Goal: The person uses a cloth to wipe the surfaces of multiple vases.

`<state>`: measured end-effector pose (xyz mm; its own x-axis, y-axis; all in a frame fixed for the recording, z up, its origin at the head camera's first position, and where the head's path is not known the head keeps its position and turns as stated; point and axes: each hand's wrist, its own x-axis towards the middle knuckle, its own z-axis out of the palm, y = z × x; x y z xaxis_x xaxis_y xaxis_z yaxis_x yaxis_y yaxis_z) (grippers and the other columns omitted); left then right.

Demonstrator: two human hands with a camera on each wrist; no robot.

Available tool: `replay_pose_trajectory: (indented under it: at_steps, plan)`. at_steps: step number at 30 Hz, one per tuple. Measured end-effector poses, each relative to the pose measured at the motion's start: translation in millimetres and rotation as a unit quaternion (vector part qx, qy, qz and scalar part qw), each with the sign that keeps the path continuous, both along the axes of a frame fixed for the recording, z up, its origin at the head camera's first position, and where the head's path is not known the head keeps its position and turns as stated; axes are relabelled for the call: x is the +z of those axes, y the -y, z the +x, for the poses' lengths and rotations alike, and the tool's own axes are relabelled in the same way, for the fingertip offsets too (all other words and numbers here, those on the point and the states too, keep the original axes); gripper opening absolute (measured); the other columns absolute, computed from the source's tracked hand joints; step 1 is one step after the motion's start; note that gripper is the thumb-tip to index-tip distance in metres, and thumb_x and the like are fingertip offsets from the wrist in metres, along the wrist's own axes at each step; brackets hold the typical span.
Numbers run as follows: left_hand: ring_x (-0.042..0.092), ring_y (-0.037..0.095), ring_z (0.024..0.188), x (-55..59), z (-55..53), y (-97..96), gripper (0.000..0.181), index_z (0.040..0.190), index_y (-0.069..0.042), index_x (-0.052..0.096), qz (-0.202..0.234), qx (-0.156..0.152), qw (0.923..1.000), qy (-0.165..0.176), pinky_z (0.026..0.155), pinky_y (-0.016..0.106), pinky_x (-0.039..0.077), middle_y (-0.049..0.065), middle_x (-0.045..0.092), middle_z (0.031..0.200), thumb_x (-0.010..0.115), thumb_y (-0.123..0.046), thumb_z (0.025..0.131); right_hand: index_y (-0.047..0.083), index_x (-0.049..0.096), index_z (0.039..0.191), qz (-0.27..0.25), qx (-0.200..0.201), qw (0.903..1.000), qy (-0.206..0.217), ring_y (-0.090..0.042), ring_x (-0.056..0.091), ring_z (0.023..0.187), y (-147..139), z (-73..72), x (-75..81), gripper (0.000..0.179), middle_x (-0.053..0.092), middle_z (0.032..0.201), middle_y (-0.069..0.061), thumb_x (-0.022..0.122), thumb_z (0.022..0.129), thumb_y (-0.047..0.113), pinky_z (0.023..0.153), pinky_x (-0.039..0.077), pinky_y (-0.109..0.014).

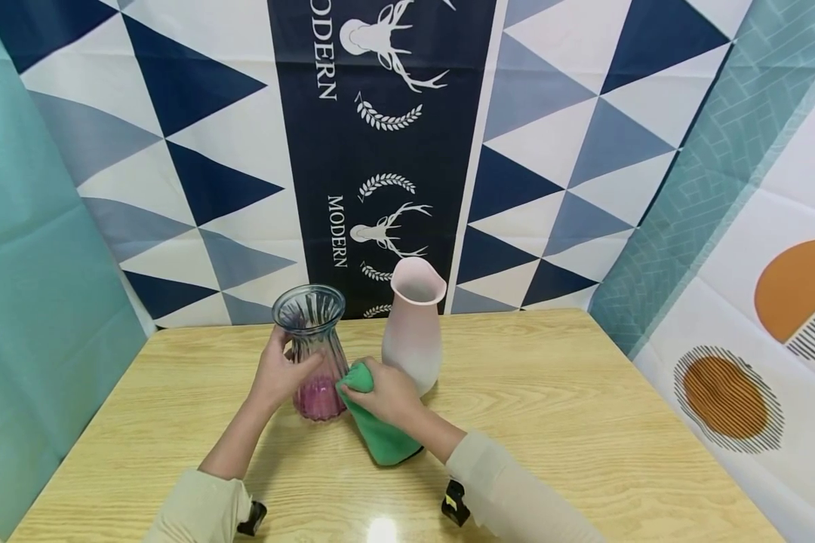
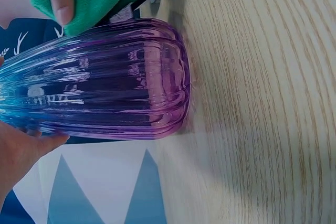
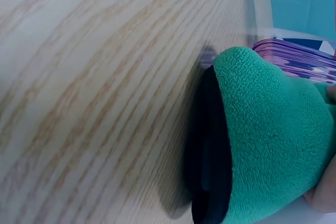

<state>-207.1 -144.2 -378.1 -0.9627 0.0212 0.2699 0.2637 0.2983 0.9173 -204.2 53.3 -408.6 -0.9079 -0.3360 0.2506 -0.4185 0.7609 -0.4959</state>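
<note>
A ribbed glass vase [image 1: 321,377], blue at its flared rim and pink at its base, stands on the wooden table. My left hand [image 1: 280,373] grips it around the middle from the left, thumb in front. In the left wrist view the purple end of the vase [image 2: 131,82] meets the wood. My right hand [image 1: 390,392] holds a bunched green cloth [image 1: 383,437] against the vase's right side. Fluffy green fabric with a dark edge fills much of the right wrist view, where the cloth [image 3: 273,140] hangs beside the vase [image 3: 294,59].
A pale pink and white vase [image 1: 414,332] with a wavy lip stands just behind my right hand. The wooden tabletop [image 1: 550,422] reaches back to a patterned wall hanging [image 1: 387,151]. Teal fabric [image 1: 47,226] hangs at the left.
</note>
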Motion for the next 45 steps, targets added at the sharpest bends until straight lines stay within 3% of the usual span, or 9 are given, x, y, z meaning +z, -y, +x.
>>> replay_pose_trajectory:
  at_steps: [6, 13, 20, 27, 36, 39, 45]
  plan:
    - [0.031, 0.034, 0.135, -2.6, -0.5, -0.4, 0.077, 0.143, -0.007, 0.027, -0.005, 0.022, 0.9997, -0.009, 0.108, 0.055, 0.032, 0.017, 0.035, 0.142, 0.072, -0.02, 0.082, 0.018, 0.058, 0.116, 0.024, -0.004, 0.9997, 0.007, -0.007, 0.057, 0.069, -0.3, 1.8, -0.8, 0.046, 0.065, 0.083, 0.004, 0.062, 0.085, 0.051, 0.055, 0.044, -0.02]
    - [0.039, 0.032, 0.125, -3.0, -0.8, 0.7, 0.079, 0.143, -0.013, 0.03, 0.0, 0.044, 0.9986, -0.03, 0.1, 0.053, 0.042, 0.015, 0.037, 0.137, 0.076, -0.021, 0.078, 0.017, 0.058, 0.118, -0.023, -0.004, 0.9994, -0.025, -0.007, 0.058, 0.068, 1.4, 0.8, 0.7, 0.046, 0.065, 0.081, 0.004, 0.062, 0.085, 0.049, 0.056, 0.045, -0.019]
    - [0.043, 0.03, 0.123, -2.8, 0.3, 1.3, 0.078, 0.141, -0.013, 0.031, 0.007, 0.055, 0.9981, -0.025, 0.101, 0.052, 0.042, 0.014, 0.046, 0.133, 0.076, -0.02, 0.077, 0.017, 0.057, 0.122, -0.069, -0.015, 0.9961, -0.053, -0.013, 0.064, 0.079, 5.2, -1.0, 8.1, 0.046, 0.068, 0.093, -0.001, 0.063, 0.086, 0.046, 0.066, 0.052, -0.024]
    - [0.045, 0.031, 0.125, -1.2, 1.6, 1.8, 0.075, 0.139, -0.012, 0.033, 0.018, 0.06, 0.9977, -0.025, 0.104, 0.053, 0.038, 0.015, 0.048, 0.132, 0.076, -0.016, 0.077, 0.015, 0.058, 0.122, -0.113, -0.011, 0.9871, -0.114, -0.016, 0.066, 0.085, 9.6, -6.8, 19.7, 0.045, 0.069, 0.102, -0.004, 0.066, 0.086, 0.04, 0.071, 0.054, -0.028]
    - [0.043, 0.035, 0.131, -0.9, -0.6, 1.2, 0.076, 0.143, -0.012, 0.032, 0.03, 0.04, 0.9983, -0.031, 0.105, 0.054, 0.036, 0.018, 0.047, 0.139, 0.074, -0.015, 0.08, 0.016, 0.057, 0.122, -0.152, -0.012, 0.9724, -0.176, -0.013, 0.066, 0.086, 14.1, -13.7, 32.8, 0.044, 0.069, 0.105, -0.003, 0.068, 0.085, 0.037, 0.072, 0.054, -0.028]
    - [0.042, 0.035, 0.131, -0.8, -0.9, 1.1, 0.075, 0.143, -0.012, 0.031, 0.03, 0.035, 0.9984, -0.032, 0.106, 0.055, 0.036, 0.018, 0.045, 0.14, 0.073, -0.015, 0.08, 0.017, 0.056, 0.122, -0.145, -0.016, 0.9734, -0.176, -0.014, 0.066, 0.084, 15.6, -14.4, 36.3, 0.044, 0.07, 0.102, -0.003, 0.067, 0.085, 0.038, 0.07, 0.054, -0.029]
    - [0.043, 0.035, 0.13, -1.7, -1.4, 1.6, 0.075, 0.144, -0.013, 0.031, 0.021, 0.033, 0.9986, -0.036, 0.105, 0.055, 0.036, 0.018, 0.045, 0.141, 0.072, -0.013, 0.081, 0.018, 0.055, 0.124, -0.126, -0.014, 0.983, -0.133, -0.015, 0.065, 0.088, 17.2, -13.7, 37.6, 0.045, 0.069, 0.105, -0.002, 0.065, 0.086, 0.039, 0.071, 0.054, -0.031]
